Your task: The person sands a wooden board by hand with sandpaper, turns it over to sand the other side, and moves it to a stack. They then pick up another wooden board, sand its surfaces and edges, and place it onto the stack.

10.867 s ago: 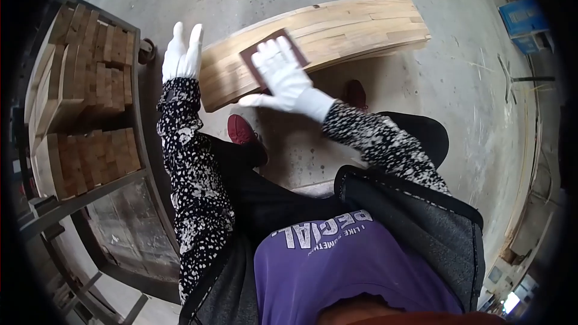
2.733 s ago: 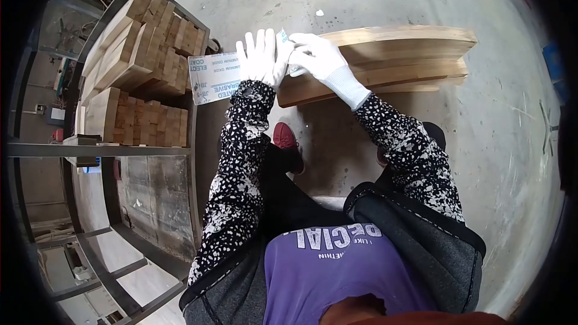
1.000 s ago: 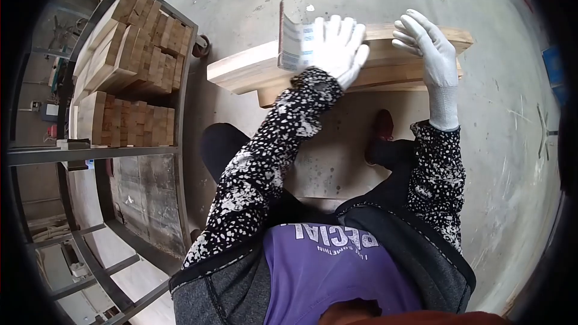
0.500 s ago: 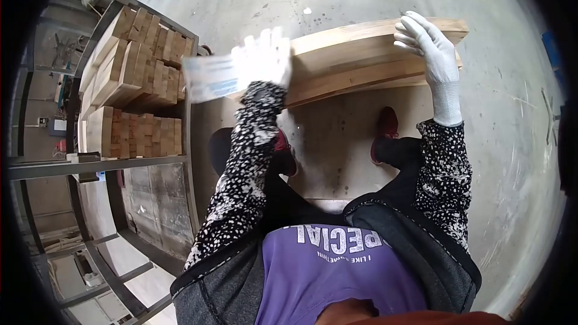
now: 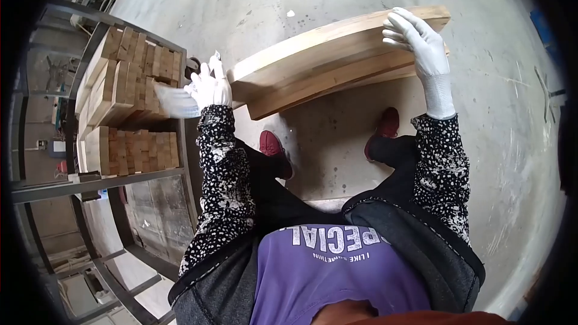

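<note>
My left hand (image 5: 211, 87), in a white knit glove, is closed on a pale, see-through strip with bluish bands (image 5: 176, 101), which sticks out to the left. Motion blur hides what kind of thing it is. This hand is just off the left end of a thick, light wooden board (image 5: 313, 54). My right hand (image 5: 418, 39), gloved the same way, sits at the board's right end with its fingers bent together over the top edge. Below and nearer to me, a second wooden board (image 5: 319, 82) lies along the first, and part of another shows behind it.
To my left a dark metal rack (image 5: 144, 179) holds stacked wooden blocks (image 5: 141, 150). Grey concrete floor (image 5: 337, 156) lies under my red shoes (image 5: 272, 143). A blue object (image 5: 543, 30) is at the far right edge, with a thin stick-like piece (image 5: 545, 93) near it.
My left hand has moved left with the strip, from above the boards to past their left end. My right hand stays by the right end. The whole view has shifted slightly.
</note>
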`<state>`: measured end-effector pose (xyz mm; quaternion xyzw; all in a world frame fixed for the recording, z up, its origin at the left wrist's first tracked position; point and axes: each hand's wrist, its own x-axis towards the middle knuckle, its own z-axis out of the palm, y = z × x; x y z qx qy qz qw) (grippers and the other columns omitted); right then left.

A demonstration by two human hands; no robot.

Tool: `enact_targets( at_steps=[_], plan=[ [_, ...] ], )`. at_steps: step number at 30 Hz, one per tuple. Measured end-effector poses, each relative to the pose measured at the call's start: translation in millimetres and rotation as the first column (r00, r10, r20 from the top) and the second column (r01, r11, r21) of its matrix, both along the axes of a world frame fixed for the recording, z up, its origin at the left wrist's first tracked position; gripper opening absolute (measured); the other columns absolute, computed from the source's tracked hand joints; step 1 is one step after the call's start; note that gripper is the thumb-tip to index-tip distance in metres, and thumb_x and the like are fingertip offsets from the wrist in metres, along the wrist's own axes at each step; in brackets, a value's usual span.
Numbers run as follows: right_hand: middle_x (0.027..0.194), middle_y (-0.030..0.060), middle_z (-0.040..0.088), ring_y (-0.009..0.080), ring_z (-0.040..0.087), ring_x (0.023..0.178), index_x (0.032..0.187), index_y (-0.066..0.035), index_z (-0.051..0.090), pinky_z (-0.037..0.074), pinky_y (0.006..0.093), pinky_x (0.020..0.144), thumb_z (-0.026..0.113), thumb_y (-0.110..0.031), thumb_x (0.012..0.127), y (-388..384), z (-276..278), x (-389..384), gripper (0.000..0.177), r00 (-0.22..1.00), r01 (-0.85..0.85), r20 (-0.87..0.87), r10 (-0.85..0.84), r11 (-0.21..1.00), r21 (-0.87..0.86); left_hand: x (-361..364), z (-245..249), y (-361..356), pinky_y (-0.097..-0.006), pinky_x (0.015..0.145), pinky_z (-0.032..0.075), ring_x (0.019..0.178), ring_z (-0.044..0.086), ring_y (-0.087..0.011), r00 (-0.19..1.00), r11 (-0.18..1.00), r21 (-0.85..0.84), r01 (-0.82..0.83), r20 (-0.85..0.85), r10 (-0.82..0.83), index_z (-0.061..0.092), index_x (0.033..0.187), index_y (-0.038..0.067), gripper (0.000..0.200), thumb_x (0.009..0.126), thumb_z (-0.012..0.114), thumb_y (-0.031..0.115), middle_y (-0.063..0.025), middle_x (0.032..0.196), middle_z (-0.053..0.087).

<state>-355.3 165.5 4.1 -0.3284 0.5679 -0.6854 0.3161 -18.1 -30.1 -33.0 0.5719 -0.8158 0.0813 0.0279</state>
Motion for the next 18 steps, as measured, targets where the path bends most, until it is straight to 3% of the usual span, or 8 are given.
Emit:
enact_targets(
  at_steps=[3, 5, 7, 9, 10, 13, 17, 18],
  plan=[
    [0.106, 0.016, 0.062, 0.023, 0.064, 0.092, 0.121, 0.005, 0.051, 0.054, 0.0318, 0.08, 0.055, -0.017, 0.091, 6, -5, -2, 0.038, 0.999, 0.038, 0.036, -0.039, 0.999, 0.034, -39, -11, 12, -0.0522, 0.087, 0.035, 0.102, 0.049, -0.0272, 0.977, 0.959, -0.244, 0.141, 0.193, -0.094, 0.042, 0.13, 0.021, 0.04, 0.093, 0.034, 0.035, -0.0056, 0.121, 0.049],
    [0.106, 0.0161, 0.062, 0.0229, 0.064, 0.092, 0.121, 0.005, 0.051, 0.054, 0.0316, 0.08, 0.055, -0.017, 0.091, 7, -2, -3, 0.038, 0.997, 0.059, 0.055, -0.062, 0.997, 0.049, -96, -10, 26, -0.0546, 0.091, 0.033, 0.106, 0.048, -0.0285, 0.968, 0.942, -0.224, 0.25, 0.032, -0.249, 0.043, 0.129, 0.021, 0.041, 0.091, 0.037, 0.034, -0.005, 0.124, 0.048],
    [0.105, 0.0167, 0.062, 0.0224, 0.064, 0.091, 0.121, 0.006, 0.05, 0.054, 0.0314, 0.08, 0.056, -0.016, 0.09, 11, 9, -2, 0.038, 0.998, 0.057, 0.039, -0.056, 0.998, -0.032, -164, -4, 54, -0.0565, 0.095, 0.029, 0.11, 0.045, -0.0286, 0.917, 0.876, -0.271, 0.399, 0.117, -0.381, 0.042, 0.13, 0.02, 0.041, 0.092, 0.034, 0.036, -0.0048, 0.128, 0.047],
    [0.105, 0.017, 0.062, 0.0222, 0.064, 0.091, 0.121, 0.007, 0.05, 0.054, 0.0312, 0.079, 0.056, -0.016, 0.09, 14, 15, 0, 0.039, 0.997, 0.08, 0.021, -0.079, 0.995, -0.065, -228, -3, 73, -0.0626, 0.099, 0.02, 0.111, 0.043, -0.0333, 0.839, 0.854, -0.191, 0.483, -0.177, -0.514, 0.044, 0.128, 0.021, 0.044, 0.092, 0.03, 0.043, -0.0081, 0.13, 0.045],
    [0.104, 0.0172, 0.062, 0.022, 0.064, 0.09, 0.12, 0.007, 0.05, 0.054, 0.0314, 0.079, 0.056, -0.015, 0.09, 16, 18, 2, 0.039, 0.995, 0.097, 0.013, -0.097, 0.988, -0.119, -245, -9, 76, -0.0626, 0.099, 0.02, 0.111, 0.043, -0.0333, 0.825, 0.844, -0.191, 0.502, -0.188, -0.533, 0.044, 0.128, 0.021, 0.044, 0.092, 0.03, 0.043, -0.0081, 0.13, 0.045],
    [0.104, 0.0178, 0.062, 0.0215, 0.064, 0.09, 0.12, 0.009, 0.05, 0.054, 0.0316, 0.08, 0.056, -0.015, 0.09, 23, 28, -7, 0.039, 0.99, 0.13, -0.029, -0.139, 0.967, -0.221, -288, -29, 85, -0.0609, 0.099, 0.02, 0.111, 0.043, -0.0326, 0.717, 0.728, -0.436, 0.529, -0.228, -0.658, 0.043, 0.129, 0.022, 0.043, 0.093, 0.029, 0.041, -0.0092, 0.124, 0.048],
    [0.103, 0.0179, 0.062, 0.0212, 0.064, 0.09, 0.119, 0.011, 0.049, 0.054, 0.0316, 0.08, 0.056, -0.014, 0.089, 43, 24, -22, 0.039, 0.973, 0.231, 0.002, -0.233, 0.963, -0.136, -225, 1, 59, -0.0568, 0.098, 0.023, 0.112, 0.041, -0.0323, 0.839, 0.835, -0.158, 0.527, -0.062, -0.541, 0.043, 0.13, 0.025, 0.039, 0.094, 0.03, 0.035, -0.0084, 0.123, 0.047],
    [0.103, 0.0178, 0.062, 0.0212, 0.064, 0.09, 0.119, 0.011, 0.049, 0.054, 0.0314, 0.08, 0.056, -0.014, 0.089, 49, 24, -26, 0.039, 0.966, 0.256, -0.008, -0.259, 0.958, -0.127, -204, -7, 47, -0.0547, 0.095, 0.026, 0.111, 0.042, -0.0323, 0.871, 0.827, -0.294, 0.48, 0.043, -0.49, 0.043, 0.129, 0.026, 0.037, 0.094, 0.032, 0.032, -0.0081, 0.124, 0.045]
  ],
)
